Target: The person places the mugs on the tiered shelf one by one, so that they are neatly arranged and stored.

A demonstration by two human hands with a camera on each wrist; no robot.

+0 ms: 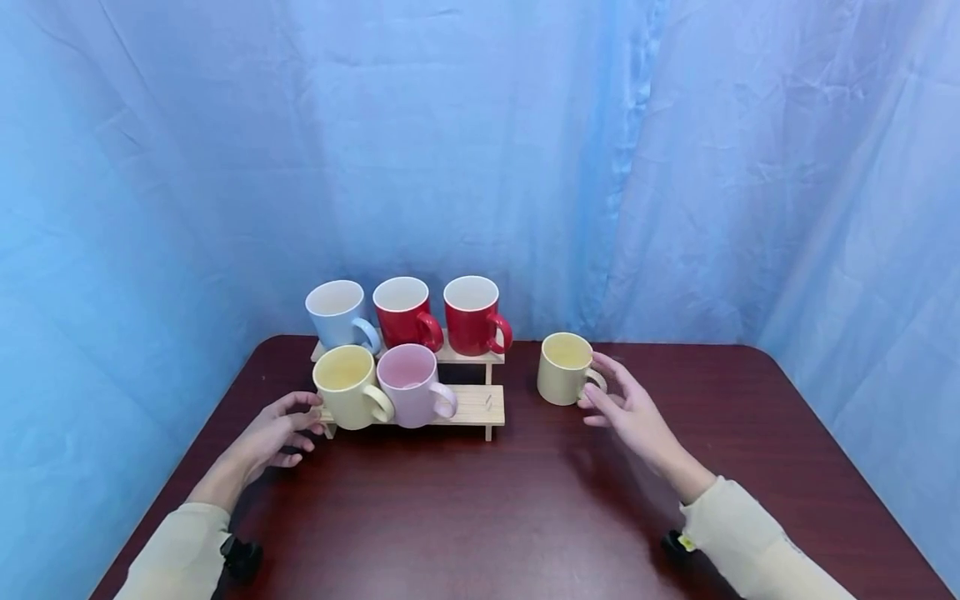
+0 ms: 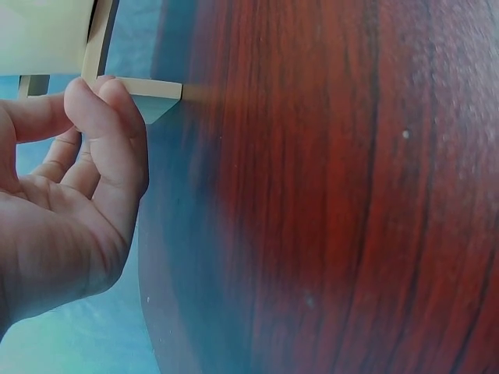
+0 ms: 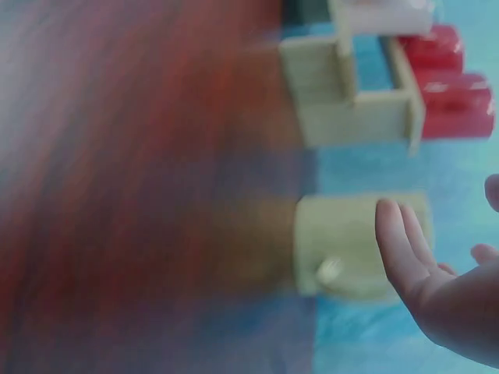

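My right hand (image 1: 630, 412) is at a yellow mug (image 1: 562, 379) that stands on the table right of the rack. Thumb and fingers are spread apart about the mug's handle, and none closes round it. In the right wrist view the straight fingers (image 3: 401, 241) overlap the same mug's side. At the left end of a two-tier wooden rack (image 1: 472, 404) is my left hand (image 1: 273, 433), its loosely bent fingertips right at the edge. Closest to it on the lower tier stands a second yellow mug (image 1: 345, 396), with a pink mug (image 1: 408, 392) beside it.
On the upper tier stand a light blue mug (image 1: 335, 317) and two red mugs (image 1: 402, 317), handles toward the right. A dark wooden table (image 1: 465, 517) carries everything. Blue curtains (image 1: 480, 150) hang behind it and at both sides.
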